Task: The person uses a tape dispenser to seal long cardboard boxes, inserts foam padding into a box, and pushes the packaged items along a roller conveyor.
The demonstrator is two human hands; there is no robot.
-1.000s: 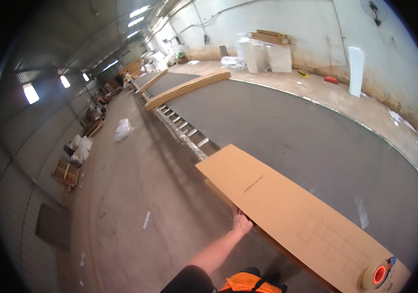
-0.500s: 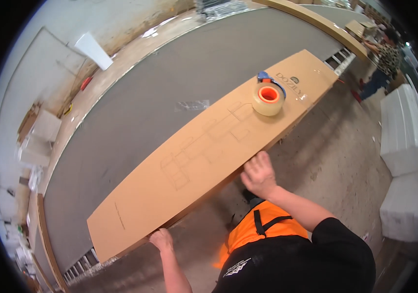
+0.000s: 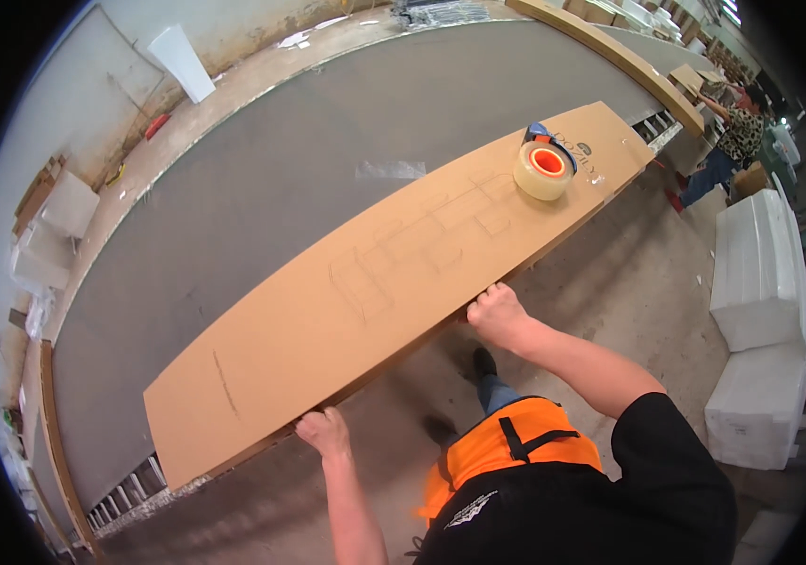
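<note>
A long flat cardboard box (image 3: 262,311) lies slantwise across the grey conveyor belt, with line drawings printed on its top. At its near edge, toward the left end, my left hand (image 3: 324,431) is closed with fingers curled against the side. Farther right along the same edge, my right hand (image 3: 497,315) also grips, its fingertips partly hidden by the box side. On top, near the far right end, rests a tape dispenser (image 3: 544,171) with a blue head, an orange core and a thick roll of clear tape. Neither hand touches the dispenser.
The grey conveyor belt (image 3: 233,188) has metal rollers (image 3: 130,494) along its near side. White foam-like blocks (image 3: 756,273) stand at the right. A co-worker (image 3: 737,141) in a patterned top stands at the far right. A long cardboard piece (image 3: 610,47) spans the belt's far end.
My right hand's fingers have curled in on the box edge, where they were flatter before. The view has shifted, with the box and tape dispenser appearing slightly displaced together.
</note>
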